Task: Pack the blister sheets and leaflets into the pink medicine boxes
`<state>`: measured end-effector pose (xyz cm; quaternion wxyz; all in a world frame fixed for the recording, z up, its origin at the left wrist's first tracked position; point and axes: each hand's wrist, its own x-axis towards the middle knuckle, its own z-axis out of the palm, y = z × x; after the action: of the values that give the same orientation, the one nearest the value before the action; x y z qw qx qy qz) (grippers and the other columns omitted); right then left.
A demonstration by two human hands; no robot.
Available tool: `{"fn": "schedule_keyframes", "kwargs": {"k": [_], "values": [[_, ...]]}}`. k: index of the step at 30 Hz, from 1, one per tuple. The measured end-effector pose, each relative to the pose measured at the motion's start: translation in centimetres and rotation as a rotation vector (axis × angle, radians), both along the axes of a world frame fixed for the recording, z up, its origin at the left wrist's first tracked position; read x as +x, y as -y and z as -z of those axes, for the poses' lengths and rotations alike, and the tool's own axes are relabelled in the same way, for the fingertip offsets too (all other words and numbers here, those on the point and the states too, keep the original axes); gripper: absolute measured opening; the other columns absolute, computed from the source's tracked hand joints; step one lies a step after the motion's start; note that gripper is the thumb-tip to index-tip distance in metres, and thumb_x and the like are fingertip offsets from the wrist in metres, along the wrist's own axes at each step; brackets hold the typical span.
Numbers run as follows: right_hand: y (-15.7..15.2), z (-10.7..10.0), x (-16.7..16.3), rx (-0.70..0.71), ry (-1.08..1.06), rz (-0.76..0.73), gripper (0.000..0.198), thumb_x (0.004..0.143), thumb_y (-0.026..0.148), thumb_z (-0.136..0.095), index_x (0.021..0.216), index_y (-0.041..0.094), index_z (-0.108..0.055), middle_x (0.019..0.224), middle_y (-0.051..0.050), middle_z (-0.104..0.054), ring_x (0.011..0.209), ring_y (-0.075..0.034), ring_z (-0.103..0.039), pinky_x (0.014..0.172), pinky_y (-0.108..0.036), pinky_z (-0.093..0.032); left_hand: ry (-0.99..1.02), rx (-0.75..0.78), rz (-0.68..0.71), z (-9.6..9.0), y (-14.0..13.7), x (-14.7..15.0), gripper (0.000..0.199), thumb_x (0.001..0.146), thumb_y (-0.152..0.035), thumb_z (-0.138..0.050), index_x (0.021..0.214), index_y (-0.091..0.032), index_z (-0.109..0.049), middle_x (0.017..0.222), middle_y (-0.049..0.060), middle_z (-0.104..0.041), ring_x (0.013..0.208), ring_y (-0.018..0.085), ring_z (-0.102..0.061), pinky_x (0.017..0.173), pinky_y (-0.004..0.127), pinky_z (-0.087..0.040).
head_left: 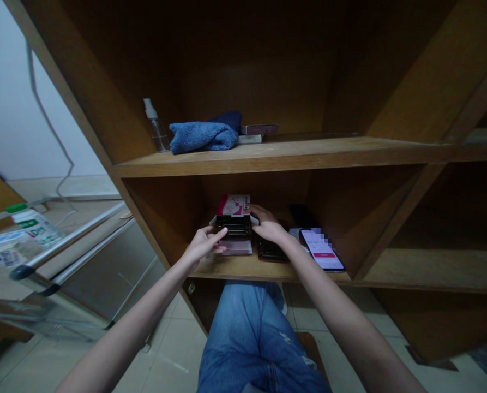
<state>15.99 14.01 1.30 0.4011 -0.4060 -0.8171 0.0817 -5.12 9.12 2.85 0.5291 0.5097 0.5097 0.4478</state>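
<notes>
A small pink-and-white cardboard box (pixel 234 205) is on the lower shelf, its open end facing me and packed with dark, flat pieces. At its left front corner is my left hand (pixel 205 245), thumb on the dark pieces and fingers curled below. My right hand (pixel 269 226) grips the right side of the box, its fingers reaching over the top and side flap. Below the open end shows a pale flat box (pixel 237 248). Dark flat pieces (pixel 272 251) lie under and beside my right hand, partly hidden by it.
A lit phone (pixel 322 249) lies to the right on the same shelf (pixel 222 266). Above, the upper shelf holds a spray bottle (pixel 156 125), a folded blue towel (pixel 203 136) and small flat boxes (pixel 259 130). A metal-framed rack (pixel 100 267) with a green-capped bottle (pixel 34 225) stands left.
</notes>
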Motion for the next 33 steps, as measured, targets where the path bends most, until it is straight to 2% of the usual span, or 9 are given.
{"fn": "schedule_keyframes", "kwargs": {"k": [5, 7, 9, 11, 14, 17, 20, 26, 33], "values": [[-0.3, 0.1, -0.1, -0.009, 0.018, -0.010, 0.040, 0.073, 0.009, -0.051, 0.112, 0.016, -0.057, 0.127, -0.011, -0.053, 0.119, -0.021, -0.048, 0.100, -0.035, -0.038, -0.250, 0.191, -0.079, 0.3, -0.9, -0.7, 0.044, 0.065, -0.042, -0.072, 0.096, -0.014, -0.060, 0.057, 0.003, -0.065, 0.040, 0.014, -0.057, 0.039, 0.020, -0.041], [-0.3, 0.1, -0.2, -0.012, 0.018, -0.020, 0.039, 0.073, 0.009, -0.051, 0.111, 0.017, -0.058, 0.126, -0.010, -0.054, 0.118, -0.020, -0.049, 0.099, -0.034, -0.039, -0.376, 0.296, -0.154, 0.1, -0.9, -0.9, 0.039, 0.061, -0.042, -0.074, 0.089, -0.017, -0.063, 0.052, 0.000, -0.060, 0.047, 0.016, -0.059, 0.043, 0.019, -0.039], [-0.3, 0.0, -0.3, -0.022, 0.017, -0.025, 0.039, 0.073, 0.007, -0.051, 0.109, 0.017, -0.059, 0.125, -0.010, -0.055, 0.117, -0.020, -0.050, 0.099, -0.033, -0.039, -0.477, 0.392, -0.249, -0.1, -0.8, -1.0, 0.040, 0.056, -0.041, -0.077, 0.088, -0.021, -0.064, 0.052, 0.000, -0.057, 0.064, 0.020, -0.062, 0.050, 0.019, -0.039], [-0.2, 0.0, -0.3, -0.034, 0.012, -0.018, 0.040, 0.072, 0.006, -0.051, 0.110, 0.016, -0.059, 0.127, -0.011, -0.054, 0.118, -0.020, -0.049, 0.099, -0.034, -0.039, -0.520, 0.489, -0.317, -0.3, -0.6, -1.0, 0.049, 0.053, -0.040, -0.080, 0.097, -0.024, -0.063, 0.059, 0.001, -0.058, 0.084, 0.024, -0.062, 0.061, 0.019, -0.041], [-0.2, 0.0, -0.2, -0.044, -0.007, -0.008, 0.041, 0.072, 0.007, -0.052, 0.111, 0.016, -0.058, 0.128, -0.011, -0.052, 0.119, -0.020, -0.048, 0.100, -0.035, -0.038, -0.662, 0.671, -0.331, -0.5, -0.7, -1.0, 0.057, 0.056, -0.042, -0.077, 0.106, -0.024, -0.060, 0.088, 0.007, -0.062, 0.105, 0.028, -0.054, 0.079, 0.024, -0.041], [-0.3, 0.0, -0.1, -0.053, -0.017, -0.024, 0.041, 0.070, 0.006, -0.053, 0.108, 0.017, -0.059, 0.127, -0.011, -0.054, 0.119, -0.021, -0.048, 0.100, -0.036, -0.038, -0.935, 0.837, -0.273, -0.4, -1.7, -0.9, 0.054, 0.067, -0.049, -0.066, 0.112, -0.021, -0.056, 0.111, 0.011, -0.057, 0.109, 0.029, -0.049, 0.092, 0.035, -0.038], [-0.4, 0.0, 0.0, -0.044, -0.024, -0.047, 0.042, 0.068, 0.004, -0.053, 0.106, 0.018, -0.059, 0.127, -0.010, -0.054, 0.119, -0.022, -0.048, 0.100, -0.037, -0.038, -1.096, 0.934, -0.204, -0.1, -3.0, -0.7, 0.050, 0.077, -0.049, -0.055, 0.119, -0.021, -0.051, 0.118, 0.010, -0.054, 0.108, 0.028, -0.048, 0.092, 0.038, -0.038], [-0.4, 0.2, 0.0, -0.033, -0.042, -0.043, 0.044, 0.066, 0.003, -0.051, 0.107, 0.018, -0.059, 0.130, -0.010, -0.052, 0.121, -0.022, -0.047, 0.101, -0.037, -0.037, -1.094, 0.955, -0.228, 0.4, -5.1, -0.2, 0.046, 0.080, -0.045, -0.052, 0.119, -0.020, -0.051, 0.118, 0.010, -0.054, 0.104, 0.027, -0.049, 0.090, 0.038, -0.041], [-0.2, 0.1, 0.1, -0.079, -0.016, -0.028, 0.043, 0.069, 0.008, -0.056, 0.110, 0.018, -0.060, 0.132, -0.010, -0.050, 0.121, -0.022, -0.048, 0.101, -0.036, -0.038, -0.831, 0.826, -0.285, 1.8, -6.2, -0.7, 0.047, 0.074, -0.046, -0.060, 0.112, -0.021, -0.052, 0.108, 0.009, -0.057, 0.100, 0.025, -0.054, 0.085, 0.037, -0.045]]}}
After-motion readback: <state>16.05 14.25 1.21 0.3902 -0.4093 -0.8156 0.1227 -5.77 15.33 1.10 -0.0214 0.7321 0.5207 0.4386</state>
